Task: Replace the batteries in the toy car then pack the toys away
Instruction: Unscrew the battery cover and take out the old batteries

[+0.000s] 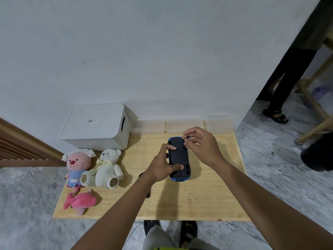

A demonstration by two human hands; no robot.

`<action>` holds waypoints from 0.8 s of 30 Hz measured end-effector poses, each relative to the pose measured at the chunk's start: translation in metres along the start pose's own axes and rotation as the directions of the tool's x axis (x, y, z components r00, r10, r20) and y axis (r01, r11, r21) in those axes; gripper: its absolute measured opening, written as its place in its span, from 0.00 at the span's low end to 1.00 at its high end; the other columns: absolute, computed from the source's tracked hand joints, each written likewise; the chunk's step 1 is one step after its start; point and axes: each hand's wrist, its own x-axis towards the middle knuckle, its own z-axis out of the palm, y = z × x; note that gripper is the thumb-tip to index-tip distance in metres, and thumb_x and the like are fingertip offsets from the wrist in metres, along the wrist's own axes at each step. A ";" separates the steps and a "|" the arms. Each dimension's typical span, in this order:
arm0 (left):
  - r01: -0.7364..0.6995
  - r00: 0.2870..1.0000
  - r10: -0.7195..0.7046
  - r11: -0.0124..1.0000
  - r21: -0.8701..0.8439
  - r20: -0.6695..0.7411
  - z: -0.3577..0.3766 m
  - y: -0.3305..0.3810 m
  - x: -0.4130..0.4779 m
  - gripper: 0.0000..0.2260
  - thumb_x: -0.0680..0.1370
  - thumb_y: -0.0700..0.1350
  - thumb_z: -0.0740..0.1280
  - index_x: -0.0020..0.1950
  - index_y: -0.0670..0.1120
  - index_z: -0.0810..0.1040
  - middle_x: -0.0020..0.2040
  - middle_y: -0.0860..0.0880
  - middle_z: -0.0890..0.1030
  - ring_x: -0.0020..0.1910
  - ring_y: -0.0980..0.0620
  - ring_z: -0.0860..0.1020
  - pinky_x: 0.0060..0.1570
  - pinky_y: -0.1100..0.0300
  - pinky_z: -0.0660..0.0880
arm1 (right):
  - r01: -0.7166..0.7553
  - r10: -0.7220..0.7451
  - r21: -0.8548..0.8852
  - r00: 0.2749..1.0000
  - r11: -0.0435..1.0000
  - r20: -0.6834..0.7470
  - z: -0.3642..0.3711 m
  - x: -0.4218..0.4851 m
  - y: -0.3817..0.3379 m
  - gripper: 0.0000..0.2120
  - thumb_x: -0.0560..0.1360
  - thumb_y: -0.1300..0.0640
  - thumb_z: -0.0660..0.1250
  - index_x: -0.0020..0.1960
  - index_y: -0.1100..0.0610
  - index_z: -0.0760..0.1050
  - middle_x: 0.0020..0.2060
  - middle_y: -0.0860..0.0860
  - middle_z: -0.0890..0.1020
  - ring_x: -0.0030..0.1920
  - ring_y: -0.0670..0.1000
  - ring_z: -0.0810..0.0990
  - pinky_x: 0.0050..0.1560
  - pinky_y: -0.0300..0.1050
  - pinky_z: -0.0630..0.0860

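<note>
My left hand [161, 166] grips the upturned toy car [179, 157], thumb and forefinger spread across its underside. Beyond them, my right hand [200, 141] pinches a small purple-tipped thing [188, 139] (can't tell what).

**Hidden and Unclear**

The left hand [160, 166] hides one long side of the toy car [179, 156]. The right hand [200, 143] fingers [190, 144] pinch a purple item [188, 139] too small to identify. A dark object [148, 194] lies mostly hidden under the left forearm. The label [91, 121] on the white box [95, 130] is unreadable.
</note>
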 end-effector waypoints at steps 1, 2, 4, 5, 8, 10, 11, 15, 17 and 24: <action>0.000 1.000 0.000 1.000 -0.004 -0.001 0.000 0.000 0.000 0.28 0.72 0.41 0.81 0.62 0.54 0.67 0.59 0.48 0.78 0.56 0.44 0.82 0.51 0.44 0.84 | -0.001 0.001 -0.002 1.000 1.000 -0.004 0.001 0.000 0.000 0.07 0.74 0.64 0.73 0.48 0.53 0.82 0.45 0.47 0.86 0.44 0.50 0.86 0.50 0.48 0.83; -0.001 1.000 0.000 1.000 -0.011 -0.003 0.000 0.000 0.000 0.28 0.72 0.41 0.81 0.62 0.54 0.68 0.59 0.48 0.78 0.56 0.45 0.82 0.52 0.43 0.84 | -0.003 0.003 -0.006 1.000 1.000 -0.010 0.002 0.000 -0.001 0.05 0.74 0.62 0.74 0.46 0.54 0.82 0.45 0.46 0.86 0.43 0.50 0.86 0.49 0.46 0.83; 0.001 1.000 -0.001 1.000 -0.020 -0.004 0.000 0.000 0.000 0.28 0.72 0.41 0.81 0.62 0.54 0.68 0.59 0.46 0.78 0.56 0.46 0.82 0.52 0.42 0.84 | -0.021 0.021 0.015 0.999 1.000 -0.031 0.004 0.000 -0.002 0.03 0.73 0.61 0.76 0.45 0.55 0.84 0.44 0.47 0.86 0.40 0.50 0.86 0.46 0.44 0.83; 0.002 1.000 -0.002 1.000 -0.016 -0.004 0.000 0.000 0.000 0.28 0.72 0.42 0.81 0.62 0.54 0.68 0.59 0.46 0.78 0.55 0.46 0.82 0.52 0.42 0.84 | -0.023 0.024 0.030 0.999 0.999 -0.035 0.004 0.000 -0.002 0.03 0.73 0.61 0.76 0.46 0.55 0.85 0.45 0.48 0.86 0.40 0.50 0.86 0.47 0.46 0.84; -0.001 1.000 0.001 1.000 0.013 -0.002 0.000 -0.001 -0.001 0.28 0.72 0.42 0.81 0.62 0.54 0.68 0.59 0.45 0.79 0.55 0.46 0.82 0.52 0.42 0.84 | 0.007 -0.007 -0.011 1.000 1.000 -0.012 0.006 0.001 -0.002 0.06 0.76 0.62 0.73 0.50 0.53 0.85 0.48 0.46 0.86 0.42 0.48 0.86 0.48 0.44 0.83; -0.001 1.000 0.001 1.000 0.013 -0.001 0.000 -0.001 -0.001 0.28 0.72 0.42 0.81 0.62 0.54 0.68 0.59 0.45 0.79 0.55 0.45 0.83 0.52 0.42 0.84 | 0.009 -0.009 -0.054 1.000 0.999 0.000 0.006 0.000 -0.003 0.06 0.75 0.59 0.74 0.49 0.51 0.85 0.45 0.42 0.86 0.42 0.47 0.85 0.46 0.38 0.80; -0.002 1.000 0.002 1.000 0.012 0.000 0.000 -0.001 -0.001 0.28 0.72 0.42 0.81 0.62 0.54 0.68 0.59 0.45 0.79 0.55 0.46 0.83 0.52 0.42 0.84 | 0.006 -0.006 -0.055 1.000 0.998 0.001 0.006 0.000 -0.003 0.05 0.74 0.58 0.75 0.48 0.50 0.85 0.44 0.42 0.86 0.42 0.46 0.85 0.45 0.36 0.79; -0.001 1.000 0.001 1.000 0.016 0.002 -0.001 0.000 0.000 0.27 0.72 0.41 0.81 0.62 0.54 0.67 0.58 0.45 0.79 0.53 0.47 0.84 0.52 0.43 0.84 | 0.025 -0.026 -0.033 1.000 0.999 -0.007 0.007 0.001 -0.004 0.06 0.75 0.60 0.75 0.51 0.53 0.86 0.46 0.47 0.86 0.41 0.49 0.86 0.47 0.42 0.82; 0.002 1.000 -0.002 1.000 0.021 0.004 -0.002 0.000 0.000 0.28 0.72 0.42 0.81 0.62 0.54 0.68 0.59 0.45 0.79 0.53 0.46 0.84 0.52 0.43 0.84 | 0.027 -0.027 -0.049 1.000 0.998 -0.009 0.008 0.001 -0.004 0.07 0.76 0.61 0.73 0.51 0.52 0.85 0.46 0.47 0.86 0.41 0.48 0.86 0.47 0.43 0.83; -0.006 1.000 0.006 1.000 0.016 0.002 -0.004 0.002 0.003 0.28 0.71 0.43 0.81 0.61 0.55 0.68 0.59 0.46 0.79 0.55 0.47 0.82 0.52 0.41 0.84 | 0.011 -0.012 -0.038 1.000 0.999 -0.010 0.008 0.005 -0.007 0.03 0.74 0.60 0.75 0.47 0.54 0.85 0.43 0.45 0.86 0.39 0.48 0.86 0.46 0.44 0.83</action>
